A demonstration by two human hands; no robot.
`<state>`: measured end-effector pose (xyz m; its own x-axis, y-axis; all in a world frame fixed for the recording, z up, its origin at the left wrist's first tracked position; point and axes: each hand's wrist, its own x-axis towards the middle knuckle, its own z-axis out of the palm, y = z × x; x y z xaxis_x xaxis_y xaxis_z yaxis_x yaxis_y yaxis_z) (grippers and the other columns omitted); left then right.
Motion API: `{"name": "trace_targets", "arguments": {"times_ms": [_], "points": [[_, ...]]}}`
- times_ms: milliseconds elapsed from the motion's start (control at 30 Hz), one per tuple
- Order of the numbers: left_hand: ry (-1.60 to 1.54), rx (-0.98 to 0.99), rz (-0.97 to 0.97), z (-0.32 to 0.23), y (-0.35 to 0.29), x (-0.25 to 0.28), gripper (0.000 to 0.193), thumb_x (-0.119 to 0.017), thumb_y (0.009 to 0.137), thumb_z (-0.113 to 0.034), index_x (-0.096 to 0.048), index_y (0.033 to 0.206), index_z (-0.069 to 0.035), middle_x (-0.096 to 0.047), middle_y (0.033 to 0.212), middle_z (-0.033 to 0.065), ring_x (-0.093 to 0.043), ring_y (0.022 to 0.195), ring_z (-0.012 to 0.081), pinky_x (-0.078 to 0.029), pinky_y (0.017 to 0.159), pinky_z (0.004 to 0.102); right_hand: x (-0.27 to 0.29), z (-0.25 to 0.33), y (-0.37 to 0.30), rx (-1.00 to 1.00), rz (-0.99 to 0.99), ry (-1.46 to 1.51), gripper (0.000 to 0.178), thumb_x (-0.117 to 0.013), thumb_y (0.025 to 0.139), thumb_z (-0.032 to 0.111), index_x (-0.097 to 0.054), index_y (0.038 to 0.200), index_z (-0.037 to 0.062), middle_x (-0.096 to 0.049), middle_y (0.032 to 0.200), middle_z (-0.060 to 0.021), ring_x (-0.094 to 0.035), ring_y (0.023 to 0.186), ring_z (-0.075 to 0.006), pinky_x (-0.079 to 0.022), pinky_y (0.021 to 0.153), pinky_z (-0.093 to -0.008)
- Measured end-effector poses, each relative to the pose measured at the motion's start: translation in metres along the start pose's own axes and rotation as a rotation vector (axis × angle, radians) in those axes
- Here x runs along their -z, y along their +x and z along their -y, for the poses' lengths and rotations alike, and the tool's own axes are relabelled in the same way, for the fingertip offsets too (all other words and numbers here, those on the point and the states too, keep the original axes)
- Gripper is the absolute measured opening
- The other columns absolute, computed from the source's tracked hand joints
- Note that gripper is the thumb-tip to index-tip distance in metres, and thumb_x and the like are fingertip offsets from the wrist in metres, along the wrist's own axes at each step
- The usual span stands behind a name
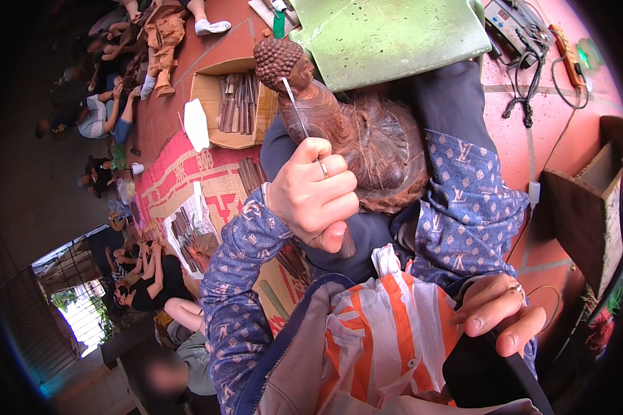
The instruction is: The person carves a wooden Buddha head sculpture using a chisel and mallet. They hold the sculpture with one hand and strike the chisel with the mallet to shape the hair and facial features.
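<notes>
One wooden statue (353,131), one carving tool (296,107) in left hand (315,194) – right hand (498,311) on one dark object (484,377)

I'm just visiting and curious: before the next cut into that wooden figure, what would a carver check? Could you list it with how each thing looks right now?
1. Grip on the chisel: left hand is fisted round its handle: ok.
2. Blade placement: tip lies at the neck of the carved figure: ok.
3. Figure steadied: it lies across the lap, no hand on it: not ok.
4. Right hand out of the blade's path: low down, on a dark object: ok.
5. Blade sharpness: cannot tell.
6. Spare tools near: box of chisels beside the lap: ok.
</notes>
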<state>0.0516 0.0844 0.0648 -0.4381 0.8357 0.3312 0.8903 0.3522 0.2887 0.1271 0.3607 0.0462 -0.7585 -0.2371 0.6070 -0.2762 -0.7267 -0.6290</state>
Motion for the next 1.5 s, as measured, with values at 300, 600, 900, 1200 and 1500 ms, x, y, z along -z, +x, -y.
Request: {"name": "trace_targets", "arguments": {"times_ms": [300,600,900,1200,1500], "points": [[0.066,0.023,-0.190,-0.026,0.003,0.029,0.035,-0.039,0.078,-0.033,-0.049,0.059,-0.005,-0.048,0.063,0.0050,-0.048,0.059,0.0200,-0.032,0.065,0.0383,0.002,-0.002,0.000,0.003,0.008,0.000,0.032,-0.055,0.087,0.034,-0.050,0.111,0.0127,-0.057,0.106,-0.0200,-0.062,0.071,-0.0258,-0.050,0.051,-0.0253],[-0.471,0.184,-0.571,-0.013,0.001,0.045,0.048,-0.026,0.085,-0.040,-0.039,0.048,-0.012,-0.040,0.051,0.0014,-0.036,0.054,0.0162,-0.028,0.066,0.0373,0.001,-0.002,0.000,-0.007,-0.006,-0.007,0.031,-0.054,0.088,0.034,-0.049,0.111,0.0132,-0.058,0.106,-0.0191,-0.062,0.069,-0.0252,-0.049,0.049,-0.0249],[-0.508,0.303,-0.651,-0.010,0.008,0.042,0.045,-0.026,0.086,-0.039,-0.035,0.050,-0.013,-0.037,0.051,0.0012,-0.034,0.053,0.0163,-0.028,0.065,0.0370,0.002,-0.001,0.001,-0.007,0.005,-0.011,0.031,-0.054,0.088,0.034,-0.049,0.111,0.0138,-0.058,0.107,-0.0194,-0.063,0.069,-0.0258,-0.050,0.050,-0.0261],[-0.660,0.324,-0.617,-0.003,0.014,0.055,0.044,-0.026,0.085,-0.037,-0.034,0.049,-0.012,-0.035,0.051,0.0003,-0.031,0.055,0.0162,-0.026,0.066,0.0363,0.002,0.000,0.001,-0.021,-0.007,-0.013,0.031,-0.053,0.088,0.035,-0.050,0.111,0.0141,-0.058,0.106,-0.0184,-0.062,0.069,-0.0257,-0.048,0.048,-0.0258],[-0.547,0.271,-0.634,-0.002,0.004,0.042,0.045,-0.027,0.085,-0.036,-0.035,0.048,-0.013,-0.034,0.047,-0.0004,-0.032,0.050,0.0154,-0.026,0.065,0.0371,0.000,-0.003,0.007,-0.055,-0.002,-0.032,0.031,-0.053,0.088,0.035,-0.049,0.111,0.0140,-0.058,0.106,-0.0180,-0.061,0.070,-0.0256,-0.048,0.050,-0.0266]]}}
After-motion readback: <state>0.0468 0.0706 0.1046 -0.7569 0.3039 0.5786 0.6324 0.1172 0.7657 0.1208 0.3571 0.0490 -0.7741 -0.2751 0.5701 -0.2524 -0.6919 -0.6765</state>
